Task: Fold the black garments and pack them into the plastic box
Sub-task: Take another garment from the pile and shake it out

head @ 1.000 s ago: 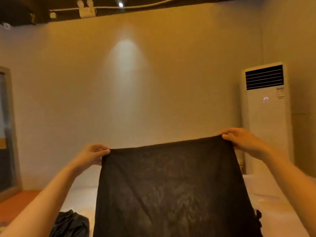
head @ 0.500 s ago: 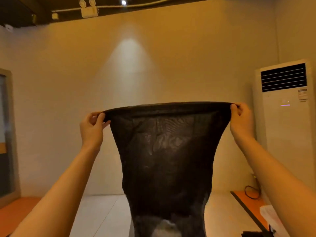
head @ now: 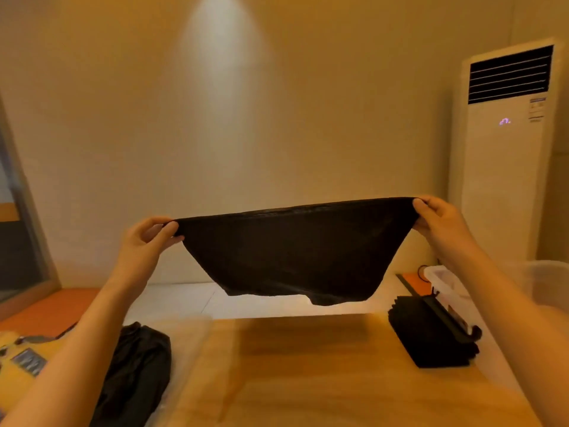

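A black garment (head: 295, 251) hangs stretched in the air above the wooden table (head: 323, 380). My left hand (head: 144, 245) pinches its left top corner and my right hand (head: 440, 224) pinches its right top corner. Its lower edge floats clear of the table. A pile of unfolded black garments (head: 135, 371) lies in a clear plastic container (head: 191, 337) at the lower left, partly behind my left forearm. A stack of folded black garments (head: 428, 334) stands on the table at the right. A clear plastic box (head: 551, 282) sits at the far right behind my right arm.
A white floor-standing air conditioner (head: 505, 155) stands against the right wall. Another clear container (head: 443, 282) lies behind the folded stack. A yellow object (head: 18, 365) sits at the lower left edge. Beyond the table is white floor with orange strips.
My hands have come down and spread wider, pulling the garment's top edge taut. The cloth now hangs shorter. The camera has tilted down, so the table and both piles have come into view.
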### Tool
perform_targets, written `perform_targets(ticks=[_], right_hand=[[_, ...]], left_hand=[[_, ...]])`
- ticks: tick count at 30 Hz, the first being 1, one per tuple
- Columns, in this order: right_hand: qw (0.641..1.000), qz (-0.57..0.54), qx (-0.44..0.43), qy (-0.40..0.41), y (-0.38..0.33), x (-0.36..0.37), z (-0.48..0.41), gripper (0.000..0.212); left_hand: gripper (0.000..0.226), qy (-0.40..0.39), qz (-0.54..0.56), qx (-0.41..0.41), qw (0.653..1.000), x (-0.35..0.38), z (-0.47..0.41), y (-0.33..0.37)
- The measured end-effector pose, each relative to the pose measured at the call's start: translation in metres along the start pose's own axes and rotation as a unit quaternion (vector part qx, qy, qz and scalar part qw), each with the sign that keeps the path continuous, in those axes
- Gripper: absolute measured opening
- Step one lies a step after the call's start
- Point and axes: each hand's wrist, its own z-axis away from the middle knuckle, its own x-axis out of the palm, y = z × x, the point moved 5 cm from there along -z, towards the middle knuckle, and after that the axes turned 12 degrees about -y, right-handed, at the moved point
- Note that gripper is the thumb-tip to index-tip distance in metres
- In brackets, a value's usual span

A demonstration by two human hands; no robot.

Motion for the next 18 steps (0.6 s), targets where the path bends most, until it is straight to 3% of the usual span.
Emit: perform_targets(ticks=[1, 5, 9, 13, 16, 18], right_hand=[[0.999, -0.020, 0.018, -0.020, 0.010, 0.000, 0.020, 0.019], [0.991, -0.086, 0.082, -0.059, 0.057, -0.001, 0.091, 0.069], [0.985, -0.106, 0.124, -0.051, 0.078, 0.002, 0.142, 0.055], [0.993, -0.066, 0.100, -0.019, 0.069, 0.005, 0.179, 0.049], [0.997, -0.012, 0.076, -0.005, 0.054, 0.008, 0.207, 0.017], [0.998, 0.000, 0.056, 0.004, 0.045, 0.008, 0.229, 0.017]], left_hand=[[0.012, -0.006, 0.001, -0.015, 1.000, 0.001, 0.021, -0.007], [0.013, -0.042, -0.015, -0.070, 0.997, 0.006, 0.098, -0.036], [0.014, -0.056, -0.050, -0.092, 0.993, 0.009, 0.152, -0.055], [0.016, -0.058, -0.047, -0.107, 0.991, 0.012, 0.192, -0.061], [0.013, -0.009, -0.047, -0.099, 0.994, 0.012, 0.222, -0.051], [0.011, 0.022, -0.054, -0.086, 0.995, 0.011, 0.241, -0.040]])
